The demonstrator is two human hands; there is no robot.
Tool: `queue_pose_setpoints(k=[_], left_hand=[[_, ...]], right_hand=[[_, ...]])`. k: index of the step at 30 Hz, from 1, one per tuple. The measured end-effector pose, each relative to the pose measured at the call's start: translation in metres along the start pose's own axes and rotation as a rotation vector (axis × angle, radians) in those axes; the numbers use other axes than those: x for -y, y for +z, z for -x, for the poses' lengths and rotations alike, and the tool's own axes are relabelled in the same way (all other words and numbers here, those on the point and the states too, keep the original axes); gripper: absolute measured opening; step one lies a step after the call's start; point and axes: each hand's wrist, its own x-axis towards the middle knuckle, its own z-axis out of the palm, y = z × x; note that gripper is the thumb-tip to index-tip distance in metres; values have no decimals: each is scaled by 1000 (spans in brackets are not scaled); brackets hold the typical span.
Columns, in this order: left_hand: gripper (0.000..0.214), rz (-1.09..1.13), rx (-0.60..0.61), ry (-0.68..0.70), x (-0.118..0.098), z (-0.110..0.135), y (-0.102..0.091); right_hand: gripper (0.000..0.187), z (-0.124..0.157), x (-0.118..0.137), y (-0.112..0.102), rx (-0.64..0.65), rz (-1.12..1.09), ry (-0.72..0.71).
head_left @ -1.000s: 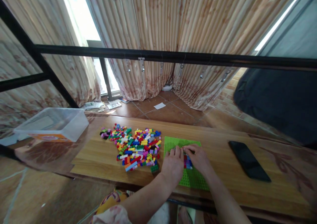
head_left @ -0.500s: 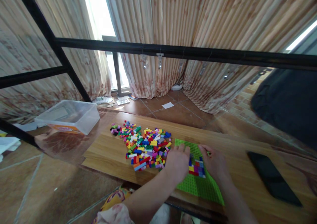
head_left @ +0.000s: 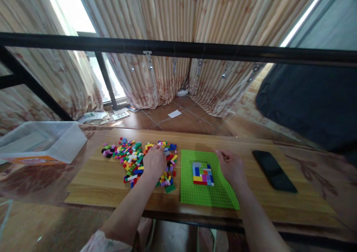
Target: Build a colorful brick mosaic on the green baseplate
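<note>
My left hand (head_left: pixel 155 163) is down on the pile of loose toy building bricks (head_left: pixel 134 156). Its fingers bend downward among them, and the fingertips are hidden. Over the right part of the green baseplate (head_left: pixel 187 192) is my right hand (head_left: pixel 232 167), closed with thumb and forefinger together. Whatever it may pinch is too small to make out. Near the middle of the baseplate sits a roughly square, multicoloured patch of joined bricks (head_left: pixel 203 178), with some green studs showing inside it.
A black phone (head_left: pixel 275 171) lies right of the baseplate on the wooden board (head_left: pixel 95 179). At the far left stands a clear plastic bin (head_left: pixel 69 142). A black metal bar (head_left: pixel 167 47) crosses in front of the curtains (head_left: pixel 170 18). Papers (head_left: pixel 174 113) lie on the tiled floor.
My left hand has moved left from the baseplate to the brick pile, uncovering the joined bricks. My right hand remains by the baseplate's right side. The view has shifted to the right.
</note>
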Motion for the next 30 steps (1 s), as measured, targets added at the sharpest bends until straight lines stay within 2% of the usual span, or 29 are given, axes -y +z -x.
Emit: queue_pose_setpoints(k=[6,22,30], left_hand=[[22,-18,-13,22,-1,1,2],[22,44,61,25,-4,0,3],[20,89,-8,88,-3,2,6]], right_hand=[[39,1,2,2,12,19,-7],[38,4,-1,6,48,95,-70],[38,8,5,14,90,80,-103]])
